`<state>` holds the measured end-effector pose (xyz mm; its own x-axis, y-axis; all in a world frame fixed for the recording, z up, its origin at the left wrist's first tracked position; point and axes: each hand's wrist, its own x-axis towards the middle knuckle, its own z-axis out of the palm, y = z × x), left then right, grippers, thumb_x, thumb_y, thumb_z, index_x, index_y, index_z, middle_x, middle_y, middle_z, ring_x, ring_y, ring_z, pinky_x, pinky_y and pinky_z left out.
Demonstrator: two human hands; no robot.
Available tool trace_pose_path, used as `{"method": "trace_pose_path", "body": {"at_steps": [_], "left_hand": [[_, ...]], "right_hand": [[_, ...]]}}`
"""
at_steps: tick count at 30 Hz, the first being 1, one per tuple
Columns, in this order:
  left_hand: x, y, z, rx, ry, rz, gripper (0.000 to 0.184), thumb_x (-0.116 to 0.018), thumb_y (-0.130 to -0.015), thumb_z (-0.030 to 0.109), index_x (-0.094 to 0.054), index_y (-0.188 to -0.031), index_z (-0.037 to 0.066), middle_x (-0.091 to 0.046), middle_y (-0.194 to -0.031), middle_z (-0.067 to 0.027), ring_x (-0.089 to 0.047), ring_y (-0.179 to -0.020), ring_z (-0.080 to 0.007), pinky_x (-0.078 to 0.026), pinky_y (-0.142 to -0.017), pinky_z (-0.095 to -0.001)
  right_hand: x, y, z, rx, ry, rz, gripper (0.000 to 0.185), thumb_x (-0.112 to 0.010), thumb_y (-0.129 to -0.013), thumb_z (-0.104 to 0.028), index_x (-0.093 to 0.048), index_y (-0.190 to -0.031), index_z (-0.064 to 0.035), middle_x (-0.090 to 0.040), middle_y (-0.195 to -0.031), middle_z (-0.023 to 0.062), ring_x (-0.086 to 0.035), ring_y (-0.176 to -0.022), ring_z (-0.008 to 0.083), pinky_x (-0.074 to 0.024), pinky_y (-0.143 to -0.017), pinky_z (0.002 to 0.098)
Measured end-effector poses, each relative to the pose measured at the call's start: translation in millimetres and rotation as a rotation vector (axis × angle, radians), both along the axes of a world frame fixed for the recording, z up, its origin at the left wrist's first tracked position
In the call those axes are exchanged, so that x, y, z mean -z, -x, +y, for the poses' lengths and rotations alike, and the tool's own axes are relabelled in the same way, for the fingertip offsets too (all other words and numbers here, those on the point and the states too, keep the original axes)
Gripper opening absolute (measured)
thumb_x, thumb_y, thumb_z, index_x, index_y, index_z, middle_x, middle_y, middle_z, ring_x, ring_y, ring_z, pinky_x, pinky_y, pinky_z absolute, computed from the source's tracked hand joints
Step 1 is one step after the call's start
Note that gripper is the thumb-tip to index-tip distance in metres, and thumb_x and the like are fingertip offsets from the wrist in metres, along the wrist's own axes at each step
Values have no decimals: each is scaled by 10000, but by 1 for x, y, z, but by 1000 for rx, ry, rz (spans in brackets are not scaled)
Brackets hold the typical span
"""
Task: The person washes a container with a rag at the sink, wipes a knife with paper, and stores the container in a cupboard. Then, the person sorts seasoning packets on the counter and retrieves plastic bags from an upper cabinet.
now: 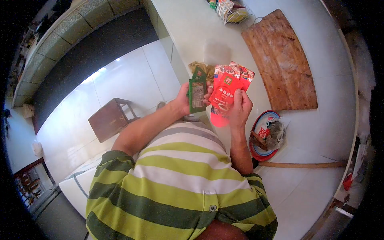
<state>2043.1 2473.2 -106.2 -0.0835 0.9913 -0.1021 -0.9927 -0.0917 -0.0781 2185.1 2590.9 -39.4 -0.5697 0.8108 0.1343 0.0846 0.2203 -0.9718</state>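
Observation:
In front of my striped shirt, my left hand (185,99) is closed around green seasoning packets (197,94), one with a printed label facing up. Its fingertips show at the packets' right edge, close beside the red packets. A fanned bunch of red seasoning packets (226,91) is pinched in my right hand (242,105), the thumb lying on the front one. White print and a small green emblem mark that front packet; patterned ones stick out behind it. The lower parts of the green packets are partly covered by my left hand.
A brown wooden board (280,64) lies on the white counter to the right. Below it sits a red-rimmed basin (255,153) with bagged items. A wire rack (236,16) stands at the back; a crumpled yellowish cloth (208,71) is beyond my hands. On the floor at left is a wooden stool (107,120).

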Motion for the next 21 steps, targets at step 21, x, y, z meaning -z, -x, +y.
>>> {"method": "trace_pose_path", "body": {"at_steps": [21], "left_hand": [[2, -6, 3, -36, 114, 73, 602, -351, -932, 434, -500, -1357, 35, -635, -1037, -106, -632, -878, -254, -546, -832, -407]], "right_hand": [[9, -3, 5, -21, -29, -26, 289, -528, -996, -188, -553, -798, 20, -531, -698, 25, -447, -682, 82, -411, -602, 294]]}}
